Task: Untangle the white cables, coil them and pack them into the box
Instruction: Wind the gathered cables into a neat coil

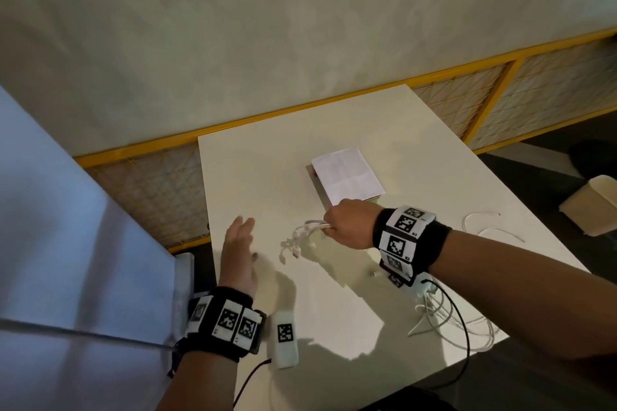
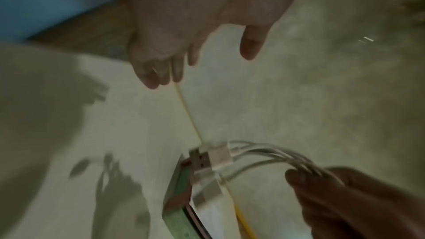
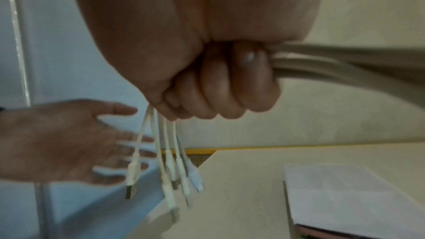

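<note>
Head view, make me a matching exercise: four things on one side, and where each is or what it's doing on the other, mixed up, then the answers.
Things:
1. right hand
2. left hand
3. paper sheet
4. loose cables

States:
A. lies on the box, far side of the table
B. fist closed round a bundle of white cables
C. fingers straight, holding nothing
D. lie at the table's near right edge

Pairs: 1-B, 2-C, 3-A, 4-D

A white table (image 1: 334,294) stands against a yellow-framed mesh fence (image 1: 467,100), with a folded paper sheet (image 1: 347,175) lying on it and a cream bin (image 1: 592,207) to its right.
</note>
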A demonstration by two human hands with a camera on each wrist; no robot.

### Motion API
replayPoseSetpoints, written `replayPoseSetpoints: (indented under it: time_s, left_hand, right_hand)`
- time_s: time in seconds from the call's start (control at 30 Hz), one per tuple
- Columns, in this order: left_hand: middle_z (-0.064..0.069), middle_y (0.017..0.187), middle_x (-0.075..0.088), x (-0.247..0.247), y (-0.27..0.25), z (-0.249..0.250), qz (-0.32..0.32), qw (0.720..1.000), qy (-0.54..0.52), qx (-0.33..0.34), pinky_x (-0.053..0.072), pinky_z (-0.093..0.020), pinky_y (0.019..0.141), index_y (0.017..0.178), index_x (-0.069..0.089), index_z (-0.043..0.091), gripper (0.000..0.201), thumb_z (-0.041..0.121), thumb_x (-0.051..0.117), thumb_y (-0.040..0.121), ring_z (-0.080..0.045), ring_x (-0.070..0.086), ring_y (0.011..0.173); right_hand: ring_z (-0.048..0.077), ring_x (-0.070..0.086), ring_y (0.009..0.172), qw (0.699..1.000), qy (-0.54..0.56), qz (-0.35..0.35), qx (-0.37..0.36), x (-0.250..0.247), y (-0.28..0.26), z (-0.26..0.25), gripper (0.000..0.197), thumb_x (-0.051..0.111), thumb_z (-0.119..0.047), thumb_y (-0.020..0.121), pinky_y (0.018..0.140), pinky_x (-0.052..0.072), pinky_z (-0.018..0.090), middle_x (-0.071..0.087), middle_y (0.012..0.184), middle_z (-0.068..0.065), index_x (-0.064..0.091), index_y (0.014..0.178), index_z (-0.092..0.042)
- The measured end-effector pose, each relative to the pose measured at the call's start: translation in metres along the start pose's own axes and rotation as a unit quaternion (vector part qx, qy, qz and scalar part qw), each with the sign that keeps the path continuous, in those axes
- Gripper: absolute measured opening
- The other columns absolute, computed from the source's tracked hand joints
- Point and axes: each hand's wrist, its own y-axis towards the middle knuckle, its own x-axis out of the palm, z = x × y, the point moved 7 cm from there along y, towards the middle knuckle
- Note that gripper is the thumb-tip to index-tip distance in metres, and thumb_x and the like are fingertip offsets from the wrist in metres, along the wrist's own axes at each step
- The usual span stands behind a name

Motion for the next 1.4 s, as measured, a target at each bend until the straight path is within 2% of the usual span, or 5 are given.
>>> replayPoseSetpoints:
  time_s: [0.23, 0.37, 0.67, 1.17, 1.4]
  left_hand:
    - [0.009, 0.130, 0.056, 0.080, -0.023, 0.021, -0.227, 0.855, 0.389, 0.257, 0.036, -0.035, 0.108, 0.134, 0.048, 0.025, 0.058, 0.043, 0.063, 0.081, -0.008, 0.044, 0.130]
    - [0.002, 0.075, 0.064, 0.091, -0.031, 0.025, -0.250, 0.878, 0.322, 0.250, 0.047, -0.023, 0.061, 0.093, 0.059, 0.032, 0.023, 0.019, 0.042, 0.100, -0.010, 0.056, 0.067]
    - [-0.005, 0.059, 0.045, 0.101, -0.038, 0.012, -0.176, 0.939, 0.243, 0.171, 0.033, -0.018, 0.035, 0.083, 0.053, 0.011, 0.018, 0.021, 0.048, 0.097, -0.020, 0.045, 0.046]
    - [-0.001, 0.103, 0.068, 0.114, -0.048, -0.006, -0.308, 0.937, 0.154, 0.055, 0.046, -0.030, 0.060, 0.097, 0.063, 0.012, 0.054, 0.021, 0.089, 0.050, -0.025, 0.051, 0.073]
    - [-0.010, 0.083, 0.066, 0.117, -0.042, -0.002, -0.281, 0.942, 0.167, 0.075, 0.052, -0.034, 0.067, 0.091, 0.068, 0.004, 0.042, 0.013, 0.089, 0.056, -0.022, 0.061, 0.074]
  right_hand:
    - [0.035, 0.060, 0.088, 0.999, -0.025, 0.021, -0.027, -0.021, -0.005, -0.008, 0.032, 0.039, -0.031, 0.096, 0.066, 0.037, 0.032, 0.064, 0.096, 0.018, 0.058, 0.103, -0.006]
    - [0.030, 0.056, 0.080, 0.999, 0.034, 0.031, -0.029, -0.030, -0.008, 0.003, 0.029, 0.041, -0.030, 0.096, 0.068, 0.038, 0.031, 0.064, 0.089, 0.016, 0.058, 0.091, -0.007]
    - [0.015, 0.043, 0.060, 0.981, 0.187, 0.026, 0.040, -0.021, -0.006, 0.025, 0.033, 0.050, -0.029, 0.092, 0.057, 0.033, 0.026, 0.050, 0.066, 0.004, 0.053, 0.064, -0.010]
    - [0.018, 0.031, 0.044, 0.816, 0.576, 0.000, 0.046, -0.015, -0.006, 0.007, 0.045, 0.058, -0.025, 0.085, 0.048, 0.027, 0.030, 0.035, 0.050, 0.002, 0.044, 0.042, -0.021]
    - [0.013, 0.027, 0.040, 0.758, 0.645, 0.046, 0.084, -0.014, -0.008, 0.004, 0.045, 0.054, -0.029, 0.092, 0.040, 0.027, 0.020, 0.025, 0.041, -0.006, 0.034, 0.052, -0.019]
